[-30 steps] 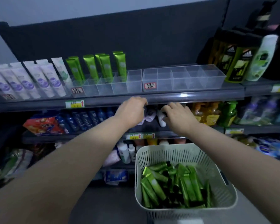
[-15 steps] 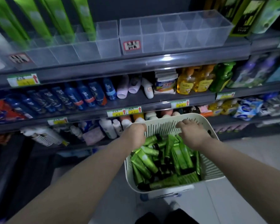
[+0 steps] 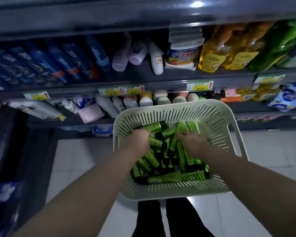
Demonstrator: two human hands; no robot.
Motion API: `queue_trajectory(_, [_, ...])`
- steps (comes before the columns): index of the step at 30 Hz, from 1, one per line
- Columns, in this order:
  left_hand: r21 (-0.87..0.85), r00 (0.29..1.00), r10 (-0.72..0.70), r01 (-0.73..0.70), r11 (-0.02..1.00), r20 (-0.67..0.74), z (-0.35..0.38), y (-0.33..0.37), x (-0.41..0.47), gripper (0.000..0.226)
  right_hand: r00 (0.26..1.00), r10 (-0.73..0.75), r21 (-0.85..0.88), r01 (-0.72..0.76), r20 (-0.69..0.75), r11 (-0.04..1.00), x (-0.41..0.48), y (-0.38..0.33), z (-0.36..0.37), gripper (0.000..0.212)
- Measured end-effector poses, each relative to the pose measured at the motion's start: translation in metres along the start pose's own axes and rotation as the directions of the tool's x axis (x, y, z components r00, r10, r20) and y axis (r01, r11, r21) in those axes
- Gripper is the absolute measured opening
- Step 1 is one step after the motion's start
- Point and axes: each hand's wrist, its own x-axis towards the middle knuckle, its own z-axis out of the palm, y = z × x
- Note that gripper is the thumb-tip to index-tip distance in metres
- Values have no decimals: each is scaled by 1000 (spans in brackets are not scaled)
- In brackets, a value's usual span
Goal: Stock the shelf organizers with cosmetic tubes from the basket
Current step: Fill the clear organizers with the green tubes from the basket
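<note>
In the head view, the pale slotted basket point(image 3: 212, 120) sits low in front of the person, above the tiled floor point(image 3: 75, 159) and just near of the bottom shelves; what carries it is hidden. It holds a thick heap of green tubes point(image 3: 162, 178) with black caps, lying crosswise over one another. By that heap a good deal of stocking is left to do. The organizers themselves are out of sight above the grey shelf edge point(image 3: 143, 17) at the top, so how many slots are filled cannot be told from here. Both forearms reach down and forward into the basket, side by side. The left hand point(image 3: 138, 142) is knuckles-up at the far left of the heap, its fingers curled down among the tubes. A capped tube pokes out just beyond it, but whether the fingers are closed round it cannot be told. The right hand point(image 3: 193, 142) lies flatter over the right side of the heap, its fingers bent into the tubes and partly buried, and its hold is equally unclear (the blur does not help). This looks like the gathering step: taking up a fresh handful. Blue bottles point(image 3: 58, 62) and yellow bottles point(image 3: 220, 55) fill the shelf beyond.
</note>
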Motion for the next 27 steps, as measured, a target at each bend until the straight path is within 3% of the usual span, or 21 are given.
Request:
queue_trajectory(8, [-44, 991, -123, 121, 992, -45, 2, -4, -2, 36, 986, -143, 3, 144, -86, 990, 10, 13, 15, 29])
queue_trajectory(12, [-59, 982, -190, 190, 980, 8, -3, -1, 0, 44, 986, -155, 162, 164, -69, 973, -4, 20, -7, 25])
queue_trajectory(18, [-6, 963, -252, 253, 967, 92, 18, 5, 12, 18, 953, -214, 214, 259, -215, 942, -16, 18, -23, 21])
queue_trajectory(27, [137, 976, -218, 217, 966, -9, 25, 20, 19, 22, 957, -195, 265, 249, -216, 931, -18, 16, -21, 24])
